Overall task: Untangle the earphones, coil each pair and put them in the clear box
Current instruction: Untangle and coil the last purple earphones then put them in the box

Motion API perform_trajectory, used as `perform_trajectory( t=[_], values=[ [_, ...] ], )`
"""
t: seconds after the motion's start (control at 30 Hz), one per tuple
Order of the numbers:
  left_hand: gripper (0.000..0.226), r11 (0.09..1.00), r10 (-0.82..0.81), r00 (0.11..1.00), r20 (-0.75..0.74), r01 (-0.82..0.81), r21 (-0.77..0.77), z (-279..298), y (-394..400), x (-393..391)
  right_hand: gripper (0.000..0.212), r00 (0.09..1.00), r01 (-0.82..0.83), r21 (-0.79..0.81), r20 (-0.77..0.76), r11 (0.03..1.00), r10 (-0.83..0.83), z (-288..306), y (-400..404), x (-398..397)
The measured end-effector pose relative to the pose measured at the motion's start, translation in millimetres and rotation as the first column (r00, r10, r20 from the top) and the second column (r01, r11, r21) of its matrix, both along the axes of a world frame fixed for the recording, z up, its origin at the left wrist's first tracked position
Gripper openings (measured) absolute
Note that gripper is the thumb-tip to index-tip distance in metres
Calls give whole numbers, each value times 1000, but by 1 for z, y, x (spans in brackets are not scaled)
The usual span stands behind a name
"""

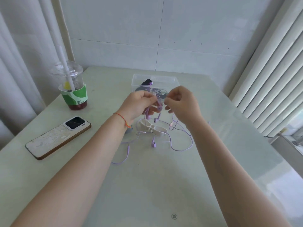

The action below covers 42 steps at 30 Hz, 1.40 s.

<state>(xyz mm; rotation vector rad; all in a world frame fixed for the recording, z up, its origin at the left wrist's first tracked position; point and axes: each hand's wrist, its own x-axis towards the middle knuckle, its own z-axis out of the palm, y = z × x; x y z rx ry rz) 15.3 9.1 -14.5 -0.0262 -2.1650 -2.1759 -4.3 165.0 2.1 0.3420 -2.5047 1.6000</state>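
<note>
Head view. Both hands raised over the table [164, 185], close together, just in front of the box [170, 79]. Left hand [139, 104] with fingers curled, pinching the purple earphones [159, 108] by the cord at thumb and fingertip. Right hand [182, 102] likewise curled, pinching the same cord just beside the left pinch; only a short stretch of cord between the two. Two earbuds [155, 120] dangling below the hands, clear of the table. Rest of the purple cord trailing down in loose, crossing loops across the table between the forearms. One more earbud [153, 144] lying flat near the middle, the plug [128, 145] to the left of it. How many pairs make up the tangle: cannot tell.

White clip [151, 127] on the table under the hands, cord draped over it. Box clear, open-topped, near the far table edge, with dark cords and a dark, purple-tipped item [148, 82] inside, details too blurred to tell. Red string [120, 117] round the left wrist.

To the left, phone [59, 136] face down, lying at an angle, well apart from the cords. Behind it, cup [73, 89] with domed lid, white straw, green sleeve and a little dark red drink at the bottom. White wall behind the table, curtain at far left, slatted blind at right.
</note>
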Motion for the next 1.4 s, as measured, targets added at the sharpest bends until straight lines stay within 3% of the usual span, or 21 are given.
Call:
perform_trajectory(
  t=[0.1,0.3,0.53,0.8,1.27,1.4],
  values=[
    [5,994,7,1000,23,-9,105,-23,8,12,5,996,-72,-131,50,989,79,-19,5,14],
    [24,979,-68,998,6,66,191,-40,8,14,9,978,-176,-242,65,954,197,-32,11,22],
    [16,938,-96,995,21,84,337,-42,8,19,3,985,-141,-243,67,960,162,-33,14,22],
    [14,978,13,1000,15,-16,209,-45,9,20,5,998,-42,-13,40,999,42,-39,9,24],
    [5,979,141,984,-113,-155,-132,-47,10,18,4,995,-80,-55,58,995,83,-37,7,27],
    [9,986,154,986,-64,-158,-54,-45,15,17,4,984,-114,-121,125,986,129,-38,5,29]
  ],
)
